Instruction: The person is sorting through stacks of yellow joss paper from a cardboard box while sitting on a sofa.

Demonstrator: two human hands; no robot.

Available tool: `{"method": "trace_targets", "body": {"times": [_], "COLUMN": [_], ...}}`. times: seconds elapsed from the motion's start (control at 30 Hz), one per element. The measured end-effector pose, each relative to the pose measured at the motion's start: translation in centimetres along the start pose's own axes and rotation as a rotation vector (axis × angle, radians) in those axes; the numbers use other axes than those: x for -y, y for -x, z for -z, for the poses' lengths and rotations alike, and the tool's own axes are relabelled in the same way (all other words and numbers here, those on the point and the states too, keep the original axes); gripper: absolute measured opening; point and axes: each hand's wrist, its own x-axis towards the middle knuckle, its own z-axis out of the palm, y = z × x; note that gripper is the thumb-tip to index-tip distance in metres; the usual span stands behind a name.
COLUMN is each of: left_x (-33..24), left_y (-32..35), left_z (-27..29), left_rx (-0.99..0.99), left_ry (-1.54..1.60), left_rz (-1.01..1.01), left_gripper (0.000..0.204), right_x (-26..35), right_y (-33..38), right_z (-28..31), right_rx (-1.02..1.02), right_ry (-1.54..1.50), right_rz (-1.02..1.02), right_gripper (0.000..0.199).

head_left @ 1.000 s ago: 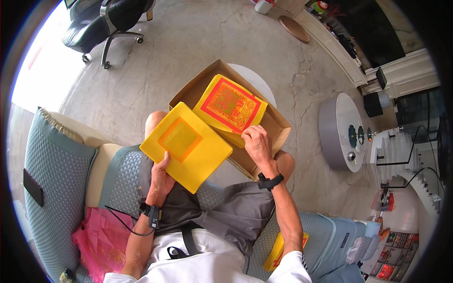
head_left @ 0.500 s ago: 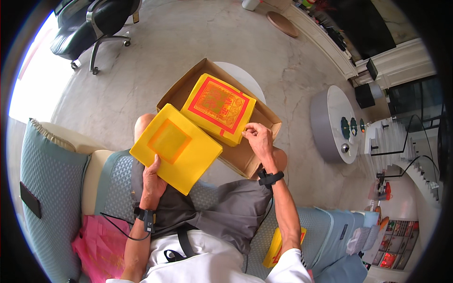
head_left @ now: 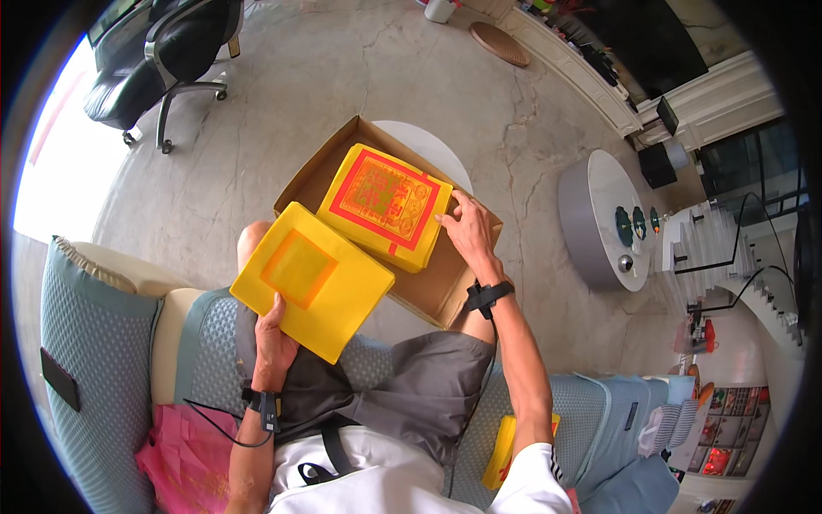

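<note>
My left hand point(head_left: 275, 343) is closed on the lower edge of a stack of yellow joss paper point(head_left: 347, 295), thumb on top. A plain orange-bordered square shows on its upper face. Beyond it, a second joss paper stack point(head_left: 385, 199), printed in red and green, sits inside a shallow brown cardboard box point(head_left: 445, 287). At that stack's right edge is my right hand point(head_left: 471, 233), its thumb and index finger apart by the edge and no sheet visible between them. The held stack overlaps the box's near left side.
Under the box shows a round white table top point(head_left: 428, 146). Another yellow packet point(head_left: 500, 454) lies on the quilted sofa point(head_left: 565, 420) by my right arm. A pink plastic bag point(head_left: 184, 458) and a dark phone point(head_left: 59, 379) are at left. A round grey table point(head_left: 591, 223) stands at right.
My right hand's thumb and index finger, pinched together at the stack's corner before, are now apart and farther up its right edge. The left hand keeps its hold. The whole view has shifted slightly.
</note>
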Motion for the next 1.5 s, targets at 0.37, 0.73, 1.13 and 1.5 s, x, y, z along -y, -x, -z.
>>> {"method": "trace_targets", "body": {"times": [0.37, 0.73, 1.13, 1.5], "left_x": [0.2, 0.0, 0.0, 0.4], "left_y": [-0.1, 0.1, 0.1, -0.2], "left_z": [0.2, 0.4, -0.2, 0.5], "left_rx": [0.002, -0.003, -0.005, 0.004], "left_ry": [0.016, 0.014, 0.007, -0.012], "left_rz": [0.006, -0.006, -0.016, -0.013], "left_gripper": [0.042, 0.041, 0.041, 0.043], "right_x": [0.4, 2.2, 8.6, 23.1], "right_y": [-4.7, -2.6, 4.1, 19.0], "right_z": [0.3, 0.7, 5.9, 18.3], "right_rx": [0.215, 0.147, 0.119, 0.995], "right_ry": [0.06, 0.04, -0.25, -1.512], "right_rz": [0.038, 0.084, 0.077, 0.457], "right_gripper": [0.096, 0.082, 0.026, 0.034]}}
